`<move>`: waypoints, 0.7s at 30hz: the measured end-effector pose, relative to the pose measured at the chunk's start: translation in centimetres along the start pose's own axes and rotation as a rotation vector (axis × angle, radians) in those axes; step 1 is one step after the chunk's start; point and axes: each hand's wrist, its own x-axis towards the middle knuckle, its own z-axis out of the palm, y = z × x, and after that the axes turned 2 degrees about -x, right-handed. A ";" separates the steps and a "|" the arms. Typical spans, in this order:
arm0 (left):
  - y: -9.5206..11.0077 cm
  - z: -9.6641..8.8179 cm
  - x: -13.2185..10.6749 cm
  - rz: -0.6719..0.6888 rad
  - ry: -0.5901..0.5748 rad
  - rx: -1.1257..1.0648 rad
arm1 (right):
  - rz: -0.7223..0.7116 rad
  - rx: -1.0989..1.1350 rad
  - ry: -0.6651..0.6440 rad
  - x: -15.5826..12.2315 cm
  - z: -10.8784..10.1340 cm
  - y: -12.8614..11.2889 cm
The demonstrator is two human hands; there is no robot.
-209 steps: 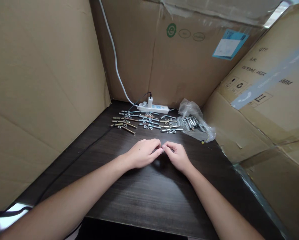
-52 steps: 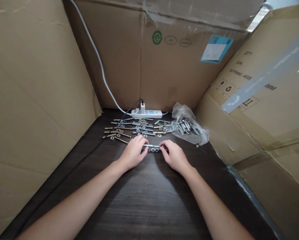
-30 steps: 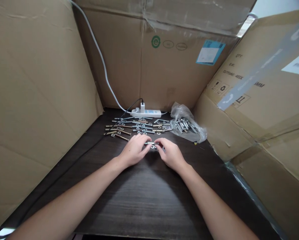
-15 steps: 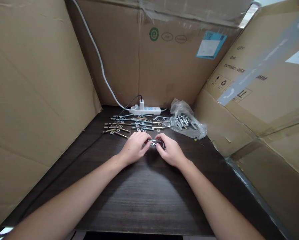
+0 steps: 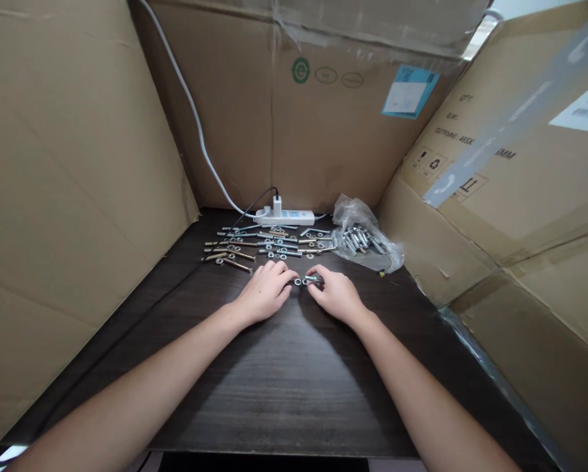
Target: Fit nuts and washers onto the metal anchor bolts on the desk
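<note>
My right hand [image 5: 337, 294] is closed, with a silvery bolt [image 5: 313, 278] pinched between thumb and fingers; part of the bolt is hidden by the hand. Opposite it, across a narrow gap, is my left hand [image 5: 268, 288], thumb and fingertips drawn together; whatever is in them is too small and covered to name. Two small ring-shaped pieces, a washer [image 5: 297, 282] and another ring [image 5: 304, 282], show on the dark table between the hands. Beyond the hands, several bolts [image 5: 237, 265] lie in rows with nuts [image 5: 219, 261] and washers among them.
A clear plastic bag [image 5: 389, 259] with several metal bolts lies at the back right. Behind the rows sits a white power strip [image 5: 294, 217] with a plugged-in charger [image 5: 276, 206] and a black cable [image 5: 176, 287]. Cardboard walls [image 5: 235, 118] enclose the dark table [image 5: 274, 393] on three sides.
The bolt that spanned both hands is now in my right hand only, and a gap has opened between my hands. The rings below show more clearly. The view has shifted slightly.
</note>
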 end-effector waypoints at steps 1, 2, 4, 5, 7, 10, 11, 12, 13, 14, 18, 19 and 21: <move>0.0 0.0 -0.1 0.001 -0.006 0.003 | -0.006 -0.003 -0.009 0.0 0.1 -0.1; 0.0 0.0 -0.1 0.004 -0.012 0.006 | -0.012 -0.006 -0.019 -0.1 0.1 -0.1; 0.0 0.0 -0.2 0.010 -0.024 0.015 | -0.019 -0.018 -0.038 -0.1 0.2 -0.2; 0.0 0.0 -0.2 0.013 -0.030 0.020 | -0.020 -0.027 -0.045 -0.1 0.2 -0.2; 0.1 -0.1 -0.3 0.018 -0.037 0.028 | -0.019 -0.040 -0.056 0.0 0.2 -0.2; 0.2 -0.1 -0.2 0.023 -0.040 0.028 | -0.013 -0.039 -0.070 0.0 0.0 -0.3; 0.2 -0.2 -0.2 0.023 -0.040 0.026 | -0.012 -0.039 -0.078 0.0 0.0 -0.3; 0.2 -0.2 -0.2 0.022 -0.041 0.023 | -0.011 -0.040 -0.087 0.0 -0.1 -0.3; 0.2 -0.2 -0.2 0.021 -0.045 0.022 | -0.011 -0.042 -0.096 0.0 -0.1 -0.3; 0.2 -0.2 -0.2 0.019 -0.049 0.021 | -0.011 -0.045 -0.103 0.0 -0.2 -0.4; 0.2 -0.1 -0.1 0.027 -0.052 0.034 | -0.011 -0.034 -0.104 -0.1 -0.2 -0.5; 0.2 0.0 -0.1 0.031 -0.046 0.043 | -0.012 -0.019 -0.096 -0.1 -0.2 -0.5; 0.3 0.0 -0.1 0.036 -0.039 0.065 | -0.020 0.024 -0.072 -0.1 -0.3 -0.6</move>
